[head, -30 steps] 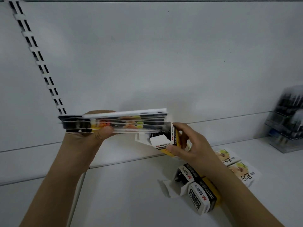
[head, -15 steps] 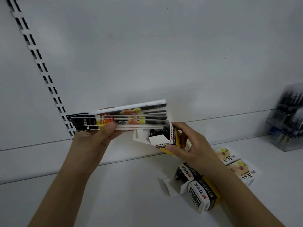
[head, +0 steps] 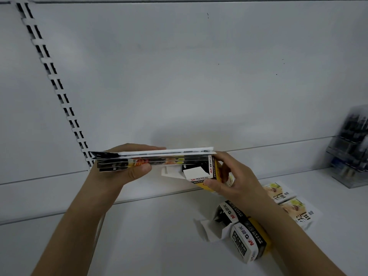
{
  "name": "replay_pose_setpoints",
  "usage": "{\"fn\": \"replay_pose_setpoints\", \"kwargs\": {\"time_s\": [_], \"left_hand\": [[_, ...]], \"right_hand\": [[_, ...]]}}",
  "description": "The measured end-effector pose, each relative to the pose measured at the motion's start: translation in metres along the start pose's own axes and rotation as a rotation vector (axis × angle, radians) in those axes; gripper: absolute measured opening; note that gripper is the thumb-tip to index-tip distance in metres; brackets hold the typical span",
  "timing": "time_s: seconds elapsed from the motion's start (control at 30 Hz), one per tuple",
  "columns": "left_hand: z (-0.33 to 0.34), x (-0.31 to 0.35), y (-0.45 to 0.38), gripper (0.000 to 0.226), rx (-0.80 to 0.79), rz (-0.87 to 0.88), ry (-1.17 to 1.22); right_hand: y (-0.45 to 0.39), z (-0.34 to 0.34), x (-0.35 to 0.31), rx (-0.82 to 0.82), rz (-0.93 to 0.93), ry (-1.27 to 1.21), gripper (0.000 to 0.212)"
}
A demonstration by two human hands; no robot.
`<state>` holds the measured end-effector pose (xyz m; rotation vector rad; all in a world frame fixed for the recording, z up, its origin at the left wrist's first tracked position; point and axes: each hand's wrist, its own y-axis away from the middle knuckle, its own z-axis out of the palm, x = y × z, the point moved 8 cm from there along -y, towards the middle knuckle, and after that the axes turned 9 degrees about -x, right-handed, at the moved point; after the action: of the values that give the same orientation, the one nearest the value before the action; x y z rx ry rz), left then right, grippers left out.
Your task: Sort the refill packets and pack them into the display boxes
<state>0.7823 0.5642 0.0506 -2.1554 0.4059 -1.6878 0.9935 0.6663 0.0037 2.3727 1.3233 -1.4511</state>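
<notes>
Several refill packets [head: 159,159], stacked flat, pinched by left hand [head: 123,170]; their far ends, possibly touching, meet the open display box [head: 201,174] gripped by right hand [head: 233,182].

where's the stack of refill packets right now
The stack of refill packets is mid-frame in the head view, held level above the shelf by the left hand, its right end at the open display box.

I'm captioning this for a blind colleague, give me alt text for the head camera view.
A left hand grips a flat stack of long refill packets level against the open black-and-yellow cardboard display box held by the right hand. Below, two more black-and-white boxes and loose packets lie on the white shelf.
</notes>
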Motion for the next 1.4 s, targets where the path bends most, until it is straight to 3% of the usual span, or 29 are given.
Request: {"fn": "replay_pose_setpoints", "kwargs": {"time_s": [0.13, 0.33, 0.57, 0.67, 0.83, 1.0, 1.03, 1.1, 1.17, 1.2, 1.3, 1.4], "left_hand": [[0.001, 0.006, 0.003, 0.031, -0.034, -0.025, -0.199], [0.000, 0.005, -0.002, 0.014, 0.088, -0.100, -0.168], [0.017, 0.020, -0.038, 0.015, 0.099, -0.096, -0.095], [0.024, 0.017, -0.044, 0.029, 0.066, -0.104, -0.101], [0.024, 0.020, -0.045, 0.021, 0.088, -0.099, -0.089], [0.025, 0.017, -0.052, 0.020, 0.009, -0.180, -0.197], [0.025, 0.016, -0.053, 0.014, 0.003, -0.191, -0.197], [0.024, 0.016, -0.056, 0.010, -0.003, -0.198, -0.227], [0.026, 0.018, -0.061, 0.009, -0.022, -0.190, -0.277], [0.030, 0.021, -0.063, 0.008, -0.052, -0.178, -0.294], [0.050, 0.035, -0.069, 0.010, -0.189, -0.126, -0.288], [0.061, 0.039, -0.070, 0.017, -0.218, -0.084, -0.290]], "right_hand": [[0.000, 0.000, 0.002, 0.005, 0.000, 0.013, 0.047], [-0.003, 0.000, 0.001, 0.034, 0.019, 0.036, 0.047], [-0.020, 0.005, -0.002, 0.022, 0.087, -0.003, 0.051], [-0.024, 0.006, 0.001, -0.012, 0.100, -0.008, 0.050], [-0.027, 0.005, -0.004, -0.086, 0.095, -0.013, 0.032], [-0.022, -0.002, -0.008, -0.153, 0.162, 0.050, 0.037], [-0.018, -0.014, -0.009, -0.109, 0.200, 0.113, 0.042], [-0.008, -0.057, -0.024, 0.167, 0.219, 0.282, 0.055], [-0.006, -0.086, -0.057, 0.372, 0.066, 0.346, 0.058], [-0.014, -0.085, -0.074, 0.347, -0.041, 0.322, 0.061], [-0.052, -0.049, -0.106, 0.021, -0.202, 0.204, 0.069], [-0.074, -0.026, -0.108, -0.116, -0.180, 0.055, 0.042]]}}
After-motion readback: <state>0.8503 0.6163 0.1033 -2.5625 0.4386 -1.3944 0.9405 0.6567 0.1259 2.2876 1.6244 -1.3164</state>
